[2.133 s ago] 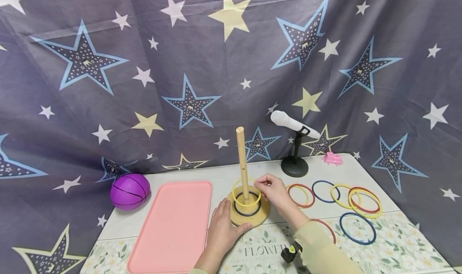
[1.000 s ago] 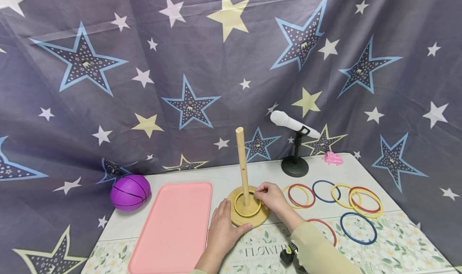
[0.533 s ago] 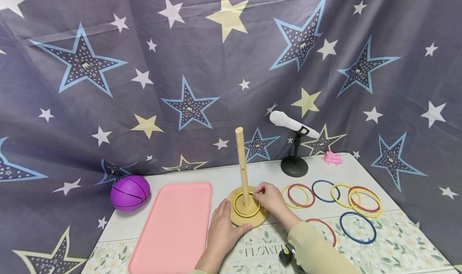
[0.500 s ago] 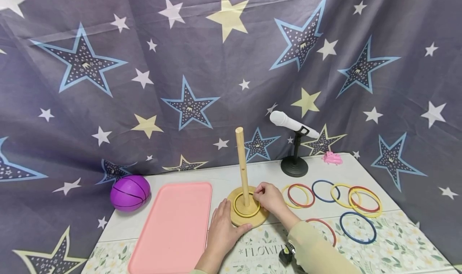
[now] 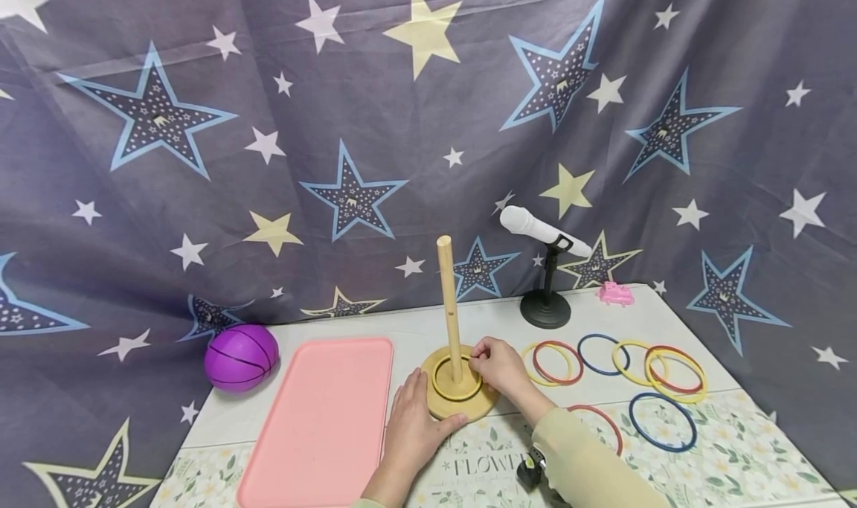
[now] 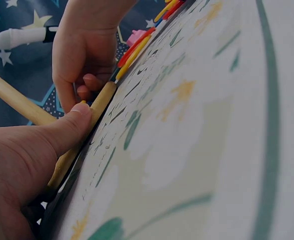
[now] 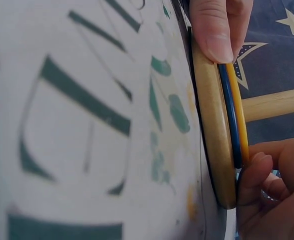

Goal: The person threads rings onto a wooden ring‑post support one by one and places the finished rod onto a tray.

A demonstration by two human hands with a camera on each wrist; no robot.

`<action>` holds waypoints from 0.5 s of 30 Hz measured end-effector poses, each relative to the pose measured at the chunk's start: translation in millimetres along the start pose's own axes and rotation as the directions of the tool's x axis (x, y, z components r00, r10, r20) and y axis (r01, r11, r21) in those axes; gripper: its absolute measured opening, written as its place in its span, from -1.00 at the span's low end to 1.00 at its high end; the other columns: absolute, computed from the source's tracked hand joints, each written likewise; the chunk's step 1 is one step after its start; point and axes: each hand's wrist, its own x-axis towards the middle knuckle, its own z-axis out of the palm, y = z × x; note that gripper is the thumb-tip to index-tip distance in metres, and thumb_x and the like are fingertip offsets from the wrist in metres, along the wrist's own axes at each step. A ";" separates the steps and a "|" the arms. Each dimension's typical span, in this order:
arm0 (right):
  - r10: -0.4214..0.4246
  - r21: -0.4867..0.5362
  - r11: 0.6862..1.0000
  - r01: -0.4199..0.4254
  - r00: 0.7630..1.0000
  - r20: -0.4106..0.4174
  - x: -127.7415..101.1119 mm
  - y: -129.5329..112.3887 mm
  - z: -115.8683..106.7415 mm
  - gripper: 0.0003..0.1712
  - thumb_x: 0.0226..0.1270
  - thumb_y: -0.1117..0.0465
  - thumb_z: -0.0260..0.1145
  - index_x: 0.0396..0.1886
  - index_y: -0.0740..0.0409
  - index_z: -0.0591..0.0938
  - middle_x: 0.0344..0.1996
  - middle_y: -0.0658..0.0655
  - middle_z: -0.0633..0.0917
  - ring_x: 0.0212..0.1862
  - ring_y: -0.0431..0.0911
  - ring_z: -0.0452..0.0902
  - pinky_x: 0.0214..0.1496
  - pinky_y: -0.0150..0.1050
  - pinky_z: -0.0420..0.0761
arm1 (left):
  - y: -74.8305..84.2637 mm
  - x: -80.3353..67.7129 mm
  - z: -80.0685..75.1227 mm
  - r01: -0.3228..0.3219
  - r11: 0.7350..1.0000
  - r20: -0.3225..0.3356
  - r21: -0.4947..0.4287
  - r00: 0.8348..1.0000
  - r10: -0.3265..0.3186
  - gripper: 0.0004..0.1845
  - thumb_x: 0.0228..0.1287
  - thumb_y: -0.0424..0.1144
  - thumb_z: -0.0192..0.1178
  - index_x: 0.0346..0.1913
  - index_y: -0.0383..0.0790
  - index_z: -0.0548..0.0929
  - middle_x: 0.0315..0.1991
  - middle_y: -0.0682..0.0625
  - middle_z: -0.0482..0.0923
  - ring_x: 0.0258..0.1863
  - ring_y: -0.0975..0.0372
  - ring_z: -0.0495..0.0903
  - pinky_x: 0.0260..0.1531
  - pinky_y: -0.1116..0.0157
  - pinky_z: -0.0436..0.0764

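Head view: right grip (image 5: pixel 502 365) pinches one yellow ring (image 5: pixel 457 399), left grip (image 5: pixel 413 425) spread against one base (image 5: pixel 487 401)

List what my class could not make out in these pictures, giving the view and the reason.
Head view: part of the nearest red ring, hidden by the right sleeve.
Head view: most of the blue ring on the base, hidden under the yellow ring.
Left wrist view: the post's top, cut off by the left edge.
Head view: what the pink item is, too small.
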 end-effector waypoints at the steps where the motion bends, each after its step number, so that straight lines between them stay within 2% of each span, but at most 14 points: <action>1: 0.002 0.001 1.000 -0.002 1.000 0.002 0.3 0.1 0.1 -0.89 0.42 0.33 0.50 -0.29 0.11 0.70 -0.56 0.02 0.59 -0.71 -0.18 0.43 -0.67 -0.33 0.47 | -0.2 -0.1 0.3 0.000 1.000 -0.002 0.000 1.000 0.000 0.27 0.06 0.33 0.67 0.56 -0.57 0.41 0.57 -0.48 0.34 0.56 -0.34 0.35 0.51 -0.25 0.40; 15: -0.003 0.001 1.000 0.003 1.000 0.007 0.4 1.4 0.2 -0.91 0.43 0.33 0.48 -0.29 0.13 0.71 -0.57 0.02 0.60 -0.72 -0.19 0.44 -0.66 -0.33 0.48 | -0.6 -1.3 1.8 -0.012 1.000 -0.010 0.006 1.000 0.012 0.26 0.06 0.31 0.68 0.54 -0.59 0.42 0.56 -0.49 0.35 0.54 -0.34 0.37 0.51 -0.25 0.41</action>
